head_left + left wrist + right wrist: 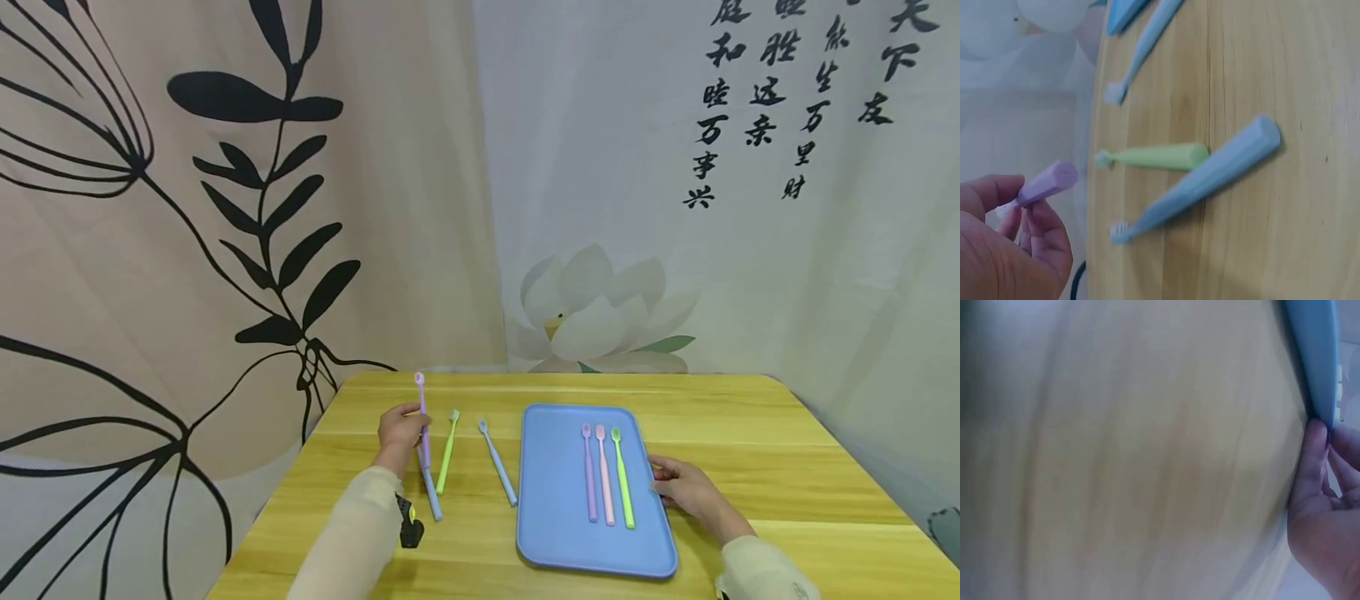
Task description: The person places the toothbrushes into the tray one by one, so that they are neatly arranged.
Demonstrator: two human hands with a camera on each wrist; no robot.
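Nearest the camera, the left sleeve runs off the bottom edge, with a black fitting at its cuff; the right sleeve is cut off there too. The left hand pinches a lilac brush between thumb and fingers, held up off the counter, bristle end away from the person. In the left wrist view the handle's butt points toward the lens, and the thumb and fingers cover much of the neck.

Under that hand lies a blue brush; its head is hidden from above but shows from the wrist. It overlaps the end of the green brush in that view; whether they touch, I cannot tell. A second blue brush lies slanted just beside the tray, whose corner is barely caught in the wrist view.

In the tray, on its right half, a purple brush, a pink brush and a lime brush lie side by side. The right hand grips the tray's right rim, narrow, thumb and fingers on the edge. Its wrist view is blurred; small white shapes beyond the rim are too cropped to name.
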